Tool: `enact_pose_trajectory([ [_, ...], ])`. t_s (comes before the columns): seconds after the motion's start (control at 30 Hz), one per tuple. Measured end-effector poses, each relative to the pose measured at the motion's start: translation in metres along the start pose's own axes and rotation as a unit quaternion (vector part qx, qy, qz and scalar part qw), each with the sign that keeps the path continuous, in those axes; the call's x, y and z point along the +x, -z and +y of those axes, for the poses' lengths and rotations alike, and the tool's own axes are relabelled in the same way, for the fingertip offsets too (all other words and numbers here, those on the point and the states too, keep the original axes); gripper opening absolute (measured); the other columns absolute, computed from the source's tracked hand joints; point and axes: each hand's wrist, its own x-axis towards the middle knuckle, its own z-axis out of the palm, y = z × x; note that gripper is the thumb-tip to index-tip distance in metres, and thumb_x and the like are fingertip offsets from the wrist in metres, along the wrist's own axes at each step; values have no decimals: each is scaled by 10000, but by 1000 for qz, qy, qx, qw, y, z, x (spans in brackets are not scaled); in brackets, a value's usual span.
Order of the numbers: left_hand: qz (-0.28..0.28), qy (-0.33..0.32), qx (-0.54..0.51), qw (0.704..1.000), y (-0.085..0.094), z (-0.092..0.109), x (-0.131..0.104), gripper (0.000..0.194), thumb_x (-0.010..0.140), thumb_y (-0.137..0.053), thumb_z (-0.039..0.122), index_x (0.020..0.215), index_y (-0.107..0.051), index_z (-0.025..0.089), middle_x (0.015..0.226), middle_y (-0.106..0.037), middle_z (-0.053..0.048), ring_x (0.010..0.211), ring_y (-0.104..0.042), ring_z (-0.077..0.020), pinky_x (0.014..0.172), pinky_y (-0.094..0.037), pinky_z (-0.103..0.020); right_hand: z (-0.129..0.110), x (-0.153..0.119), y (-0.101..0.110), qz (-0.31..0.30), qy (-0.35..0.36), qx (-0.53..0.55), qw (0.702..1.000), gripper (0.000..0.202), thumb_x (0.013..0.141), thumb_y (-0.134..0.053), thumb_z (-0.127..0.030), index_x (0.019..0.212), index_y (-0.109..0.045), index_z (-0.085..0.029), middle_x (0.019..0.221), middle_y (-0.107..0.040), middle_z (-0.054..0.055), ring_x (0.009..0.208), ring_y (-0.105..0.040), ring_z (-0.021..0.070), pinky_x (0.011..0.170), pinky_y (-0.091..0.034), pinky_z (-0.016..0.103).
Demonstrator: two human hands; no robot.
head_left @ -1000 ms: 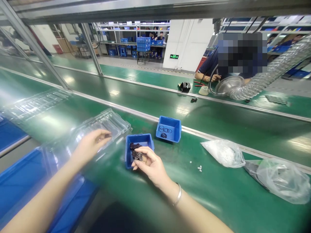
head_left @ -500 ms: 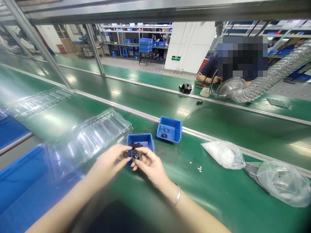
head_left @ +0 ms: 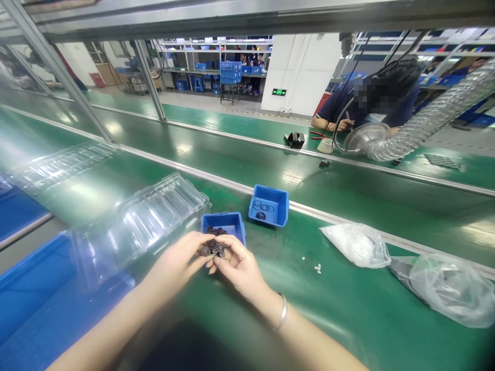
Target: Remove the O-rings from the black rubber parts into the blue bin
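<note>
My left hand (head_left: 178, 261) pinches a small dark brown round part (head_left: 205, 251) with a swirl pattern, like a little impeller. Closed around more of the same, my right hand (head_left: 243, 267) holds swirled parts (head_left: 220, 249) against its fingertips. The two hands meet, and their parts sit side by side, seemingly touching. Just behind the fingers stands a blue bin (head_left: 234, 222) with more dark parts (head_left: 215, 231) in its left side. Farther back, a second blue bin (head_left: 279, 207) contains thin black rings (head_left: 266, 208).
Clear plastic trays (head_left: 154, 214) lie to the left, near a large blue crate (head_left: 34, 273). On the right are a bag of white pieces (head_left: 358, 246), another clear bag (head_left: 452, 291) and a few loose white bits (head_left: 317, 268). Across the bench a co-worker (head_left: 336, 111) sits by a clear duct (head_left: 421, 131).
My left hand has moved right, bringing its swirled part against those in my right hand. The gap between the hands has closed. The co-worker's head has shifted slightly.
</note>
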Motion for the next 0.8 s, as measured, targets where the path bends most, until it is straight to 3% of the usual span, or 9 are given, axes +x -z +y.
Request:
enact_pose_trajectory([
  [0.2, -4, 8, -16, 1000, -1, -1, -1, 307, 925, -541, 218, 1227, -567, 270, 1109, -642, -36, 916, -668, -172, 744, -594, -264, 1, -1, 1, -5, 17, -7, 1000, 320, 881, -672, -182, 1191, -617, -243, 1196, -450, 66, 805, -670, 130, 705, -598, 289],
  [0.47, 29, -54, -5, 998, -8, -4, 0, 334, 913, -565, 145, 1225, -551, 263, 1104, -607, -42, 839, -622, -144, 744, -555, -261, 4, -3, 2, -1, 20, -36, 999, 313, 887, -669, -221, 1192, -604, -238, 1223, -459, 81, 822, -641, 136, 714, -591, 302],
  [0.8, 89, -64, -25, 994, -17, -5, -4, 298, 853, -610, 102, 1116, -581, 240, 1083, -641, -39, 802, -627, -134, 668, -541, -238, 4, -4, 0, -17, -29, 27, 999, 361, 897, -675, -224, 1214, -504, -221, 919, -604, 16, 750, -640, 111, 711, -536, 265],
])
